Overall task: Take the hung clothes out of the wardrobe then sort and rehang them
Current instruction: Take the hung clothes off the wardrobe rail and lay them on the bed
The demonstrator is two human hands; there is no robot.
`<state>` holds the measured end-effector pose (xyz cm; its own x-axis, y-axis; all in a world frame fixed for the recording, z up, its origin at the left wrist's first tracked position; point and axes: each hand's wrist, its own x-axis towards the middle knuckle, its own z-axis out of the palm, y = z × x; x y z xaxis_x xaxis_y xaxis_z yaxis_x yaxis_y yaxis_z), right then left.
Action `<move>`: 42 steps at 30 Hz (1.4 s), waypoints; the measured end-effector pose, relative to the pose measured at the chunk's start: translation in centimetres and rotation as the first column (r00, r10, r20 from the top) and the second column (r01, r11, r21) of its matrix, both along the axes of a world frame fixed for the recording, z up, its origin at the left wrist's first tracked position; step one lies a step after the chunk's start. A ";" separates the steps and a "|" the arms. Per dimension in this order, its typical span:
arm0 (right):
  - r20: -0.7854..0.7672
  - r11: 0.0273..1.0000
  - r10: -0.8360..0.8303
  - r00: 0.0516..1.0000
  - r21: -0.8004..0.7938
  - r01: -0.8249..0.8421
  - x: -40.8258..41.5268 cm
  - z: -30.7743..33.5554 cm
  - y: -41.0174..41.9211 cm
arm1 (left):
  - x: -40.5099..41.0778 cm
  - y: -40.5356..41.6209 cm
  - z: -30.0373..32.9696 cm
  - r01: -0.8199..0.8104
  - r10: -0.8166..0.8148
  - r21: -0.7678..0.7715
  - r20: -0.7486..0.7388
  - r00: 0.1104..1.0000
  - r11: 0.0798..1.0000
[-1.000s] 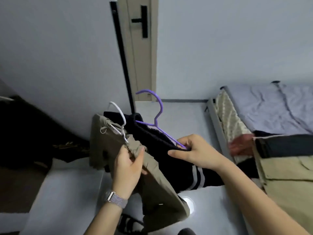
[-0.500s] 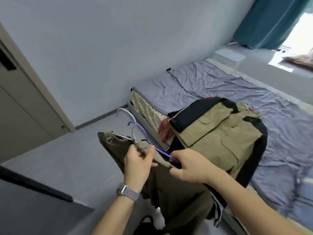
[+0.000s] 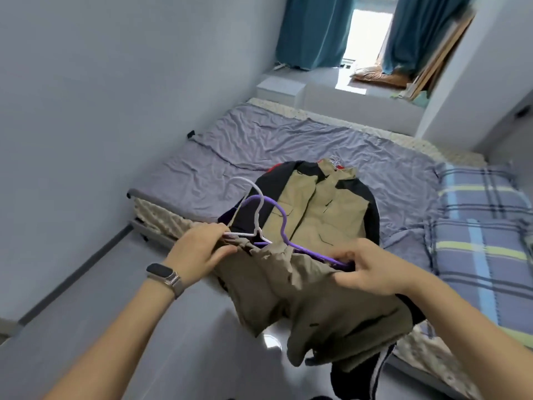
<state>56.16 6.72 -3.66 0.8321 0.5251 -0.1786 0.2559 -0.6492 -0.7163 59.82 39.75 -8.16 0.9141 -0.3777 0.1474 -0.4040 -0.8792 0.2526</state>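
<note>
1. Head view: left hand (image 3: pixel 202 249) pinches white hanger (image 3: pixel 251 203) and khaki trousers (image 3: pixel 302 298); right hand (image 3: pixel 372 272) grips purple hanger (image 3: pixel 284 223).
2. Both held over bed (image 3: pixel 288 145) edge, near jacket (image 3: pixel 320 206).
3. Fabric likely soft, light, slips; hold hanger shoulders.

A bedroom in a home: just beyond the hands (image 3: pixel 277 261) lies a low bed (image 3: pixel 288 145) under a creased lilac sheet, with a khaki-and-black jacket (image 3: pixel 320 209) spread across it. To the right of the hands sit two plaid pillows (image 3: pixel 484 226). Far past the hands, teal curtains (image 3: pixel 314 30) part over a bright window (image 3: pixel 366 33) above a raised white ledge (image 3: pixel 346 96). Pale bare walls (image 3: pixel 115 96) close the room on the left, above a glossy grey floor (image 3: pixel 101 298).
</note>
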 end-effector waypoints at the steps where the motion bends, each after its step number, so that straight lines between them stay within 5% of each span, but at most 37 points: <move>1: -0.018 0.999 -0.030 0.999 0.022 0.030 0.3 0.2 -0.8 | 1.3 -0.8 -0.2 0.027 -0.029 -0.106 -0.013 1.000 0.994; 4: -0.062 0.991 -0.089 0.994 0.096 0.095 1.2 1.0 -3.3 | 4.1 -3.5 0.3 0.096 -0.057 -0.330 0.125 0.991 0.939; 11: 0.047 0.917 -0.364 0.930 0.193 0.349 7.5 -0.1 -10.6 | 10.1 -9.0 1.2 0.193 -0.121 -0.287 0.248 0.961 0.938; 15: 0.213 0.917 -0.390 0.896 0.177 0.358 15.5 -1.1 -15.2 | 15.3 -11.8 0.2 0.116 -0.047 -0.236 0.280 0.959 0.965; 21: 0.258 0.917 -0.392 0.883 0.185 0.353 33.0 1.1 -22.9 | 24.3 -18.0 0.8 0.062 0.003 -0.207 0.299 0.954 0.976; 26: 0.374 0.916 -0.337 0.864 -0.081 0.393 49.3 -2.2 -27.6 | 32.8 -22.8 0.6 -0.031 0.089 -0.239 0.233 0.968 0.970; 30: 0.472 0.704 -0.264 0.841 -0.502 0.502 57.7 -10.1 -29.9 | 38.5 -25.9 -1.3 -0.106 0.142 -0.177 0.203 0.969 0.978; 32: 0.408 0.685 -0.305 0.861 -0.535 0.496 58.8 -12.9 -28.6 | 40.5 -26.8 -2.3 -0.134 0.161 -0.163 0.168 0.973 0.978; 34: 0.222 0.889 -0.319 0.922 -0.267 0.372 57.0 -13.0 -26.6 | 42.2 -27.4 -3.1 -0.159 0.179 -0.152 0.130 0.975 0.976; 37: -0.069 0.976 -0.206 0.976 0.061 0.210 50.6 -11.5 -25.7 | 44.3 -27.9 -3.9 -0.201 0.221 -0.162 0.111 0.969 0.966; 39: 0.080 0.993 -0.111 0.991 -0.031 0.114 46.2 -12.1 -26.2 | 45.8 -28.6 -4.1 -0.225 0.241 -0.162 0.092 0.966 0.961; 42: 0.302 0.958 -0.242 0.922 -0.075 0.276 44.9 -13.5 -27.8 | 48.0 -30.5 -4.1 -0.216 0.229 -0.153 0.077 0.970 0.964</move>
<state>101.08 -21.08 -17.13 0.9607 0.2746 0.0418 0.2508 -0.7932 -0.5548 107.82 9.26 -12.24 0.9522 -0.1351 0.2738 -0.2300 -0.9073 0.3521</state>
